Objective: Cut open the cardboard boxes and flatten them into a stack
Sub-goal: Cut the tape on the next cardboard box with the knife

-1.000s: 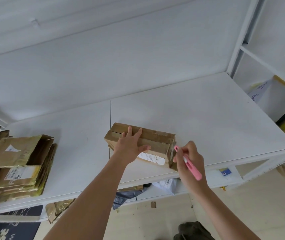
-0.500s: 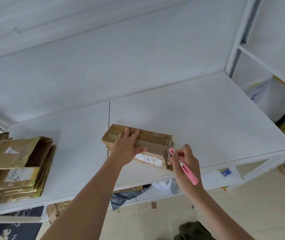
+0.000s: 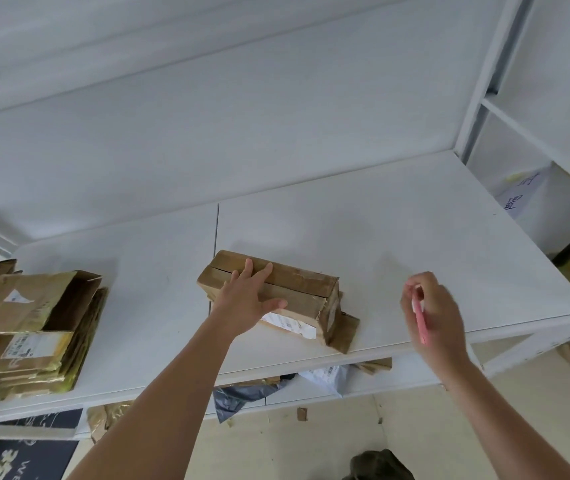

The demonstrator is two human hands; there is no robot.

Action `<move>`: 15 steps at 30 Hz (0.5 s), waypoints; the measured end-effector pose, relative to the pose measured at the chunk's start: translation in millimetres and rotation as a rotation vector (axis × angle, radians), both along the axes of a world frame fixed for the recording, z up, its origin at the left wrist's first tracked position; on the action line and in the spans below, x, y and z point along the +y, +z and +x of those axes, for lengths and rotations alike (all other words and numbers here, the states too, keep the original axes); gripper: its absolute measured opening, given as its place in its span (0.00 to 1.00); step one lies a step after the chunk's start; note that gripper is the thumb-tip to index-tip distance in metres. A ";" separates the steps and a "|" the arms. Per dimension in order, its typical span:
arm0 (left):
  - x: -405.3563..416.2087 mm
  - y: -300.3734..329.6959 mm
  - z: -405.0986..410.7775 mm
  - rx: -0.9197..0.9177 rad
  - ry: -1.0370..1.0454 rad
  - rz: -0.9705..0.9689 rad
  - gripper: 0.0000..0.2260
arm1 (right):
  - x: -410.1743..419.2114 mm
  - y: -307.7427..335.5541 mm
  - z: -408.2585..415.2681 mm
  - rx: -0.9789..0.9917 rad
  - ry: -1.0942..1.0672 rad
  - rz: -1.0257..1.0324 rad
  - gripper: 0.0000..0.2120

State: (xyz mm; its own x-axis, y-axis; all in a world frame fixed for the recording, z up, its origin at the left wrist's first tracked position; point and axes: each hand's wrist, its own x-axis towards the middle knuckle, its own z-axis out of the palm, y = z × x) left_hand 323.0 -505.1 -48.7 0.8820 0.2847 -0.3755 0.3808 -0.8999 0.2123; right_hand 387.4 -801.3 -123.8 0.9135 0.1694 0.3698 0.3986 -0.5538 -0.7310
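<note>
Pulled clear of the cardboard box (image 3: 297, 292) under the flat left hand (image 3: 247, 301), the right hand (image 3: 430, 306) grips a pink cutter (image 3: 421, 323) whose blade could slip toward those fingers.

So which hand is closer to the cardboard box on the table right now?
Left. The left hand rests flat on top of the cardboard box; the right hand, gripping the pink cutter, is off to the box's right, clear of it.

Bare table (image 3: 415, 237) lies right of the cardboard box (image 3: 297, 289); flattened stack (image 3: 34, 327) crowds the left edge.
</note>
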 end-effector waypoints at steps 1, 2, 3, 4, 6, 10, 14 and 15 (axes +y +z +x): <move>0.1 -0.1 0.3 0.000 0.007 -0.009 0.37 | -11.7 -10.7 17.5 0.000 -0.011 -0.145 0.06; 0.2 -0.4 0.4 0.000 0.015 -0.018 0.37 | -22.7 -20.1 32.6 0.026 -0.042 -0.270 0.05; -0.1 -0.3 0.1 -0.001 0.023 -0.027 0.37 | -31.4 -28.8 45.2 0.078 -0.087 -0.370 0.07; -0.4 -0.5 -0.4 -0.006 0.030 -0.036 0.37 | -38.1 -33.5 55.1 0.139 -0.129 -0.428 0.12; -1.5 -0.7 -1.7 -0.014 0.043 -0.053 0.37 | -44.5 -35.4 68.5 0.270 -0.153 -0.471 0.19; -3.4 -0.4 -3.7 -0.027 0.059 -0.083 0.36 | -24.0 -25.2 80.2 0.336 -0.202 -0.601 0.26; -3.6 -0.7 -5.1 -0.040 0.070 -0.113 0.37 | 40.0 7.3 65.1 0.239 0.187 -0.177 0.16; -3.7 0.3 -6.1 -0.042 0.068 -0.122 0.37 | 58.4 22.7 55.5 0.325 0.315 -0.075 0.16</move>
